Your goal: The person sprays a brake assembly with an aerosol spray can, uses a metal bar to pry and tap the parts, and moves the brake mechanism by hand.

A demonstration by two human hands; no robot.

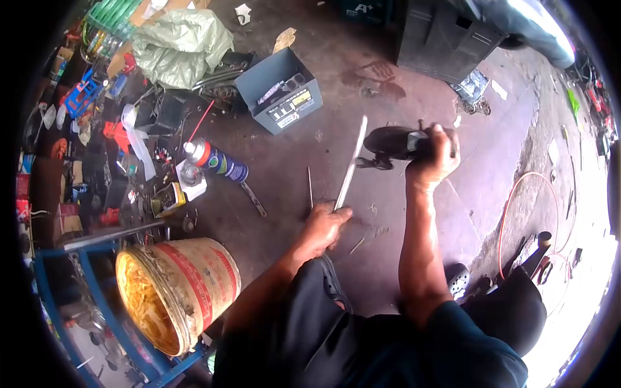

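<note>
My left hand is closed around the lower end of a long, thin, pale metal bar, which points up and slightly right. My right hand grips a dark round part with a small bracket or arm below it; its exact kind I cannot make out. The bar's upper half stands just left of this part, and I cannot tell whether they touch. A thin rod lies on the floor just above my left hand.
Left of my arms are an open tub of yellow grease, a blue metal frame, a spray can and scattered tools. Farther off lie a grey box and a crumpled sack. A pinkish hose curves at right.
</note>
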